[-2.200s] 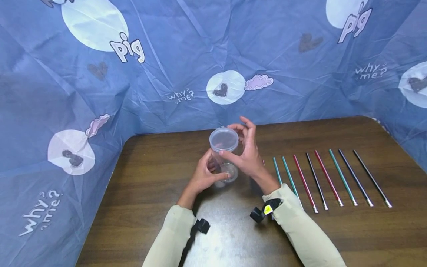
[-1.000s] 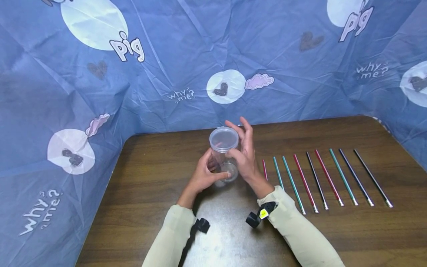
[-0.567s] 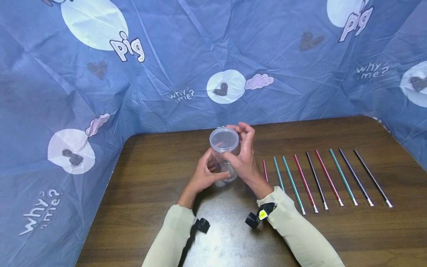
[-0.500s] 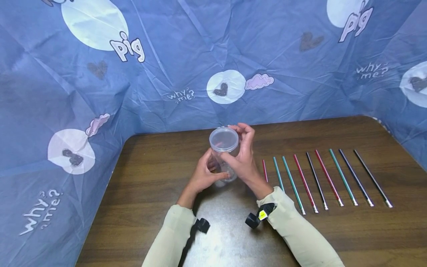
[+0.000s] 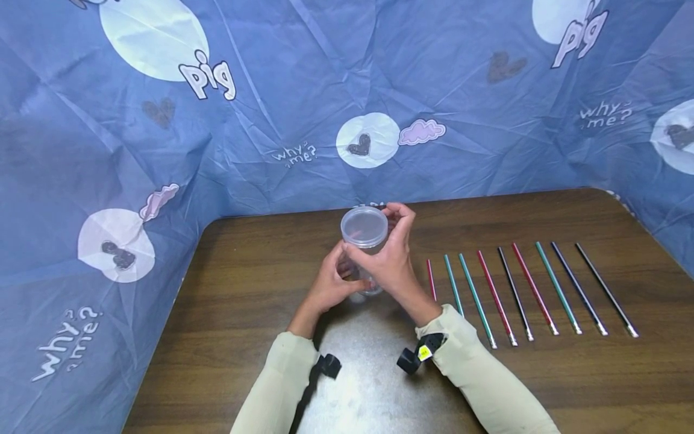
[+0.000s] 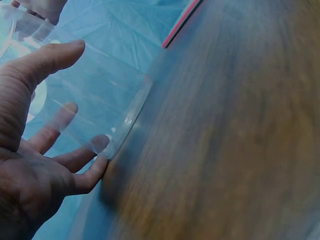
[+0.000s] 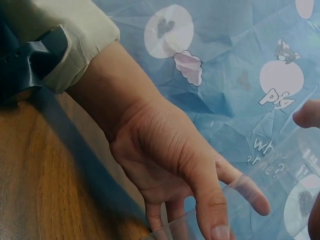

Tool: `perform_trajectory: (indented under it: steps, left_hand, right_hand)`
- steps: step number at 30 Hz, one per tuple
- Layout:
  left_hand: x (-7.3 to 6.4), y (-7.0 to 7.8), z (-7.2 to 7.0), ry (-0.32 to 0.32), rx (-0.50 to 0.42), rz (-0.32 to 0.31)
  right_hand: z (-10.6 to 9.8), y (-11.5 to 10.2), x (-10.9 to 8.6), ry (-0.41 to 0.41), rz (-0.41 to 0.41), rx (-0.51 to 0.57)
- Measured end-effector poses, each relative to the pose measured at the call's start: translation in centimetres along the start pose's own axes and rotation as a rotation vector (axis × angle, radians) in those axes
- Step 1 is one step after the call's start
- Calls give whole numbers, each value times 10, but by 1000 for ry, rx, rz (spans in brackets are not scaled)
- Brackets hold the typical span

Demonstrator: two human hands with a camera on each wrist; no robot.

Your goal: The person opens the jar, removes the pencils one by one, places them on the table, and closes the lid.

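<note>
A clear plastic jar (image 5: 373, 249) stands upright at the middle of the table, a translucent lid (image 5: 364, 225) on its top. Low on its left side my left hand (image 5: 329, 282) grips it, thumb across the front. My right hand (image 5: 393, 256) is curled round the upper part just under the lid, its thumb reaching across the front and its fingers behind, partly hidden. In the left wrist view the base of the jar (image 6: 112, 85) is close to the tabletop. The right wrist view shows my left hand (image 7: 175, 155) around the see-through wall.
Several pencils lie in a slanting row on the right of the wooden table (image 5: 244, 271), among them a red pencil (image 5: 494, 295), a teal pencil (image 5: 477, 301) and a dark pencil (image 5: 604, 289). A blue printed cloth (image 5: 303, 90) hangs behind.
My right hand loosened with straightened fingers about a second ago, then curled round the jar again. Its thumb has moved left across the front. The left hand and jar have stayed put.
</note>
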State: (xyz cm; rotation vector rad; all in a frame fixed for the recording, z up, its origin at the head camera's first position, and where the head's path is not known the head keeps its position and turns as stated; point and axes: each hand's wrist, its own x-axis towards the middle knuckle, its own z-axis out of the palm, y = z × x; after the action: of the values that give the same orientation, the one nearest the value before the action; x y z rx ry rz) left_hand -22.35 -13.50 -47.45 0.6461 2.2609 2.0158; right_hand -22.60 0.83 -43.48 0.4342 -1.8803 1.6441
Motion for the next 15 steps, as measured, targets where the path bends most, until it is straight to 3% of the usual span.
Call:
perform_trajectory:
  steps: [10, 12, 15]
  left_hand:
    - [1, -1, 0, -12, -32, 10]
    - [0, -1, 0, -17, -30, 6]
    - [0, 0, -1, -13, -15, 6]
  right_hand:
    - [-1, -3, -1, 4, 7, -38]
    - [-2, -3, -1, -29, 4, 1]
    - [-5, -2, 0, -96, 9, 141]
